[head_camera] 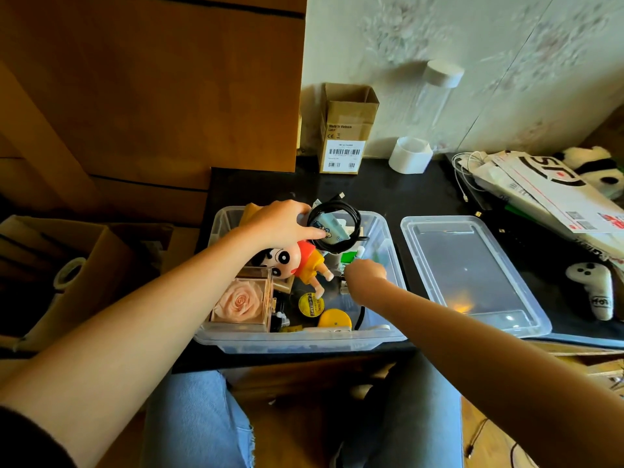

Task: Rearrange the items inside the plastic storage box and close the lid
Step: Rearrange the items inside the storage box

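Observation:
The clear plastic storage box [304, 339] stands open on the dark table in front of me. Its clear lid [472, 275] lies flat to the right of it. My left hand [280, 224] holds a coiled black cable [351, 228] together with a small pale blue packet [332, 229] above the box's far end. My right hand [364, 273] reaches down into the box's right half, fingers curled and hidden; what they touch is not visible. Inside lie a cartoon boy figure [297, 261], a boxed pink rose [241, 300], a yellow tape roll [310, 305] and a yellow disc [335, 319].
At the back stand a small cardboard box [347, 130], a white cup [410, 155] and a tall clear tube [435, 96]. Papers and a panda plush [597, 163] crowd the right; a white controller [594, 292] lies near the lid. Cardboard boxes [67, 265] sit left.

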Motion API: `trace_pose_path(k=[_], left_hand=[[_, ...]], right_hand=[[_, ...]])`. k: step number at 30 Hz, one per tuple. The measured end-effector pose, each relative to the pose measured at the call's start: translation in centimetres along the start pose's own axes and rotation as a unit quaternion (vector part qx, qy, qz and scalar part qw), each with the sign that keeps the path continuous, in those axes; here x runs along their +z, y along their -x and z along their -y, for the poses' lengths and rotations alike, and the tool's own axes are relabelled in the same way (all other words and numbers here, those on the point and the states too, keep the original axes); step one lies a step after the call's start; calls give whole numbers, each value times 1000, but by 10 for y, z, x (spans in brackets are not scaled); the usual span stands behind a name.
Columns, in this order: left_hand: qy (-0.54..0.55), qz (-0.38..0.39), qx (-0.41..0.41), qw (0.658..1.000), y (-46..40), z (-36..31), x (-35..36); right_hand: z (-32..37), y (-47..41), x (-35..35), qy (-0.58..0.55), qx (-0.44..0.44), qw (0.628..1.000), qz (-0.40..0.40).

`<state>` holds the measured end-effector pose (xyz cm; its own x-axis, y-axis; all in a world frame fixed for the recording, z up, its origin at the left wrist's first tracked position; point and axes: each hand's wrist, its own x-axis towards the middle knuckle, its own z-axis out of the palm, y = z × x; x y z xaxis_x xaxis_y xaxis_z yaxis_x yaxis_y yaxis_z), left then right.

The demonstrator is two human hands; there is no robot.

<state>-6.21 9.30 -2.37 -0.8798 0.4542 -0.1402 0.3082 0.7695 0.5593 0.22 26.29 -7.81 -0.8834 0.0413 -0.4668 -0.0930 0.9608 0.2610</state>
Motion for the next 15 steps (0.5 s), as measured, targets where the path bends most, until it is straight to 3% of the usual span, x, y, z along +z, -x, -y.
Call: trace_pose_path(k=[9,15], left_hand=[[-1,1,-1,1000,1,-1,1],[-9,-6,0,1000,2,-3,4]], right_hand=[[2,-4,9,14,-3,1000,-25],[1,-11,8,-57,-1,998,-27]])
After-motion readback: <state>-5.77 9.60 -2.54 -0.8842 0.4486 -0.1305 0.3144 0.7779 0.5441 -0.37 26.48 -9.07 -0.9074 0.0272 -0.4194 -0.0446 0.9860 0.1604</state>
